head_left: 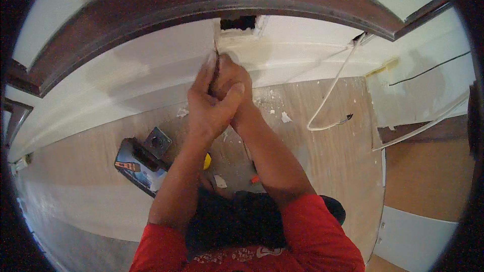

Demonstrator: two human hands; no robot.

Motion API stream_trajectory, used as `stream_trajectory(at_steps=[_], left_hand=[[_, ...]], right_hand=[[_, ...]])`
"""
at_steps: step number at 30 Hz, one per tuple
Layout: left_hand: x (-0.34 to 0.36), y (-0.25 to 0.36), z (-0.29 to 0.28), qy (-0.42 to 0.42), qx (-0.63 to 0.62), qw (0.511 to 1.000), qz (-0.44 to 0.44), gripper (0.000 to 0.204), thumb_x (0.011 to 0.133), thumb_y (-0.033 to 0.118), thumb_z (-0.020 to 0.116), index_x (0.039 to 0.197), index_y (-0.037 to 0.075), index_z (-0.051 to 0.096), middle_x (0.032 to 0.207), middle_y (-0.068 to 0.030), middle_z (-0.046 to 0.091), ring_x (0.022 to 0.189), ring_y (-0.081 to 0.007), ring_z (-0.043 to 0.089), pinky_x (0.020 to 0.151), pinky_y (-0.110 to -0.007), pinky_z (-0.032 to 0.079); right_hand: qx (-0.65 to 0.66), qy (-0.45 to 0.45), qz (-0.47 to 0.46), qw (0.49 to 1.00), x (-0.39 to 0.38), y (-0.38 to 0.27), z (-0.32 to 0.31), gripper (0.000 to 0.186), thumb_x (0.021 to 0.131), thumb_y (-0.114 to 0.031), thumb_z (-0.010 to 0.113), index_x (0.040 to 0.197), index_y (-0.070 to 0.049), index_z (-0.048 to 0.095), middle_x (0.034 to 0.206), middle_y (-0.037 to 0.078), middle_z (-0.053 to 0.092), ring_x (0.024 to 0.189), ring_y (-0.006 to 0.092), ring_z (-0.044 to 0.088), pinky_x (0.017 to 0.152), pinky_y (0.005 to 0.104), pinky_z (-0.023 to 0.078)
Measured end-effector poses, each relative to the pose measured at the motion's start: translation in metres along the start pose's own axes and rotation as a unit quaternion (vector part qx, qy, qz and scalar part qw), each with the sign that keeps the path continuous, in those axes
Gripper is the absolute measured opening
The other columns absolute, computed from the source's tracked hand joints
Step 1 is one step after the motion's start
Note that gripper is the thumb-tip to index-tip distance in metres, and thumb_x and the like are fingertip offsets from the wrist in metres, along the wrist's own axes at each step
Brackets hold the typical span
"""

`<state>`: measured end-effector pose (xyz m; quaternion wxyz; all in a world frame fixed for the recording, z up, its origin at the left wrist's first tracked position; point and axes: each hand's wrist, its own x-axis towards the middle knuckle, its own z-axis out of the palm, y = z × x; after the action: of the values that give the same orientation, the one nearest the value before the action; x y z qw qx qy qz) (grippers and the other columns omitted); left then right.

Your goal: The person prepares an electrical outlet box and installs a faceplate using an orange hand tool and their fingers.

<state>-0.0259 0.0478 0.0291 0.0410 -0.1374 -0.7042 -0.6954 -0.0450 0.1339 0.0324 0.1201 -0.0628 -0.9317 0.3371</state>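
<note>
Both my hands are closed together against the pale wall, just below a square hole (239, 23) with rough, chipped edges. My left hand (205, 103) is on the left, its thumb lying across toward my right wrist. My right hand (233, 78) is curled beside it, with its fingers bent. A thin dark strip (217, 65) shows between the two hands and runs up toward the hole's lower left corner. Its kind cannot be made out, and my fingers hide most of it. Which hand carries its weight is unclear.
A dark wooden rail (242, 4) crosses above the hole. To the right, a white cable (334, 88) hangs to the floor with bare dark ends. An illustrated box (138, 166) and a dark square case (158, 142) lie lower left. White debris (286, 117) is scattered on the floor.
</note>
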Motion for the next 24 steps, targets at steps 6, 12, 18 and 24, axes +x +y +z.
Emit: stream_trajectory(at_steps=[6, 12, 18, 24], left_hand=[[0.007, 0.021, -0.004, 0.010, 0.007, 0.997, 0.078, 0.080, 0.077, 0.019, 0.076, 0.145, -0.007, 0.043, 0.143, -0.0214, 0.052, 0.133, -0.0285, 0.049, 0.110, -0.039, 0.039], [0.012, 0.026, -0.007, 0.015, 0.060, 0.987, 0.151, 0.078, 0.076, 0.014, 0.076, 0.144, -0.006, 0.044, 0.143, -0.0211, 0.052, 0.133, -0.0281, 0.050, 0.110, -0.039, 0.040], [0.003, 0.017, -0.004, 0.029, 0.064, 0.990, 0.119, 0.078, 0.075, 0.014, 0.077, 0.143, -0.007, 0.045, 0.143, -0.0214, 0.051, 0.133, -0.0290, 0.050, 0.110, -0.040, 0.040], [0.010, 0.028, -0.002, 0.024, 0.028, 0.994, 0.099, 0.078, 0.076, 0.015, 0.077, 0.143, -0.007, 0.045, 0.145, -0.0202, 0.051, 0.135, -0.0294, 0.048, 0.112, -0.040, 0.038]], right_hand=[[0.006, 0.033, -0.055, 0.998, 0.012, -0.017, -0.016, 0.028, 0.092, -0.025, 0.053, 0.105, 0.000, 0.054, 0.079, 0.022, 0.069, 0.074, 0.0427, 0.068, 0.063, 0.0512, 0.055], [0.028, 0.085, -0.068, 0.994, 0.010, -0.032, -0.027, 0.030, 0.091, -0.027, 0.056, 0.103, 0.000, 0.054, 0.078, 0.023, 0.068, 0.073, 0.0430, 0.068, 0.062, 0.0516, 0.055], [0.080, 0.067, -0.036, 0.994, 0.012, -0.016, -0.010, 0.030, 0.087, -0.024, 0.062, 0.104, 0.000, 0.055, 0.082, 0.024, 0.068, 0.080, 0.0448, 0.068, 0.068, 0.0512, 0.053], [0.001, 0.023, -0.035, 0.999, 0.020, -0.015, -0.010, 0.029, 0.090, -0.024, 0.057, 0.106, -0.001, 0.054, 0.080, 0.023, 0.069, 0.074, 0.0424, 0.069, 0.064, 0.0517, 0.055]])
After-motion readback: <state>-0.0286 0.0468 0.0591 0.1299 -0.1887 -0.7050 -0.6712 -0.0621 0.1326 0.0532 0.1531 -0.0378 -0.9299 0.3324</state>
